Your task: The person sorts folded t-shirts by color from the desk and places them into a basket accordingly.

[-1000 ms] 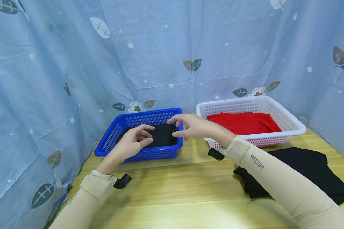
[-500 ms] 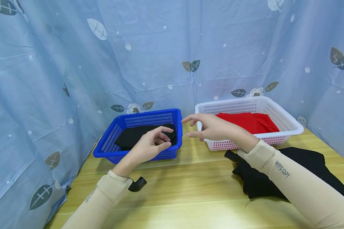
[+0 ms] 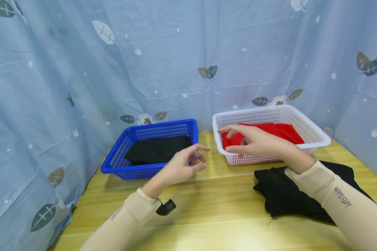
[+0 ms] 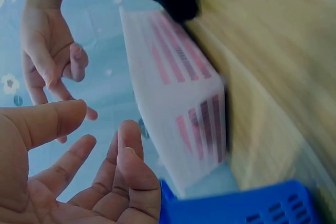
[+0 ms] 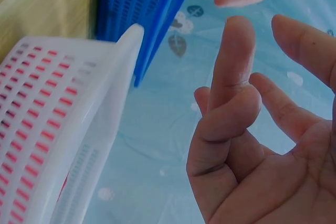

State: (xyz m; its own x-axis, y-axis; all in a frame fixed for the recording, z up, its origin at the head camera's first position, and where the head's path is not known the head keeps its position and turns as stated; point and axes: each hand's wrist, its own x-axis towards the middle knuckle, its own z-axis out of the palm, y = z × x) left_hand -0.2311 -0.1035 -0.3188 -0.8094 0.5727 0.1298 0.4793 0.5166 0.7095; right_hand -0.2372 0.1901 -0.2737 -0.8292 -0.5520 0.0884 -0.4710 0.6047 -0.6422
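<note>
My left hand [image 3: 183, 166] hovers at the near right corner of the blue basket [image 3: 119, 170], its fingers loosely bent with nothing between them. A folded black cloth [image 3: 157, 149] lies inside that basket. Over the near left part of the white basket [image 3: 314, 141] hangs my right hand [image 3: 254, 141], fingers relaxed and thumb apart, holding nothing. Red folded cloth [image 3: 279, 131] lies in the white basket, partly hidden behind the right hand. A black garment [image 3: 295, 198] is spread on the table under the right forearm. Both hands' gaps between thumb and fingers show in the wrist views.
The wooden table [image 3: 213, 216] carries both baskets along its back edge, with a gap between them. A blue curtain [image 3: 163, 52] with leaf prints hangs behind and at both sides. A black wrist-worn device [image 3: 165, 207] sticks out beside the left sleeve.
Both hands have moved right: the left from over the blue basket to its near right corner, the right from the blue basket's right edge to over the white basket. The cloths stay put.
</note>
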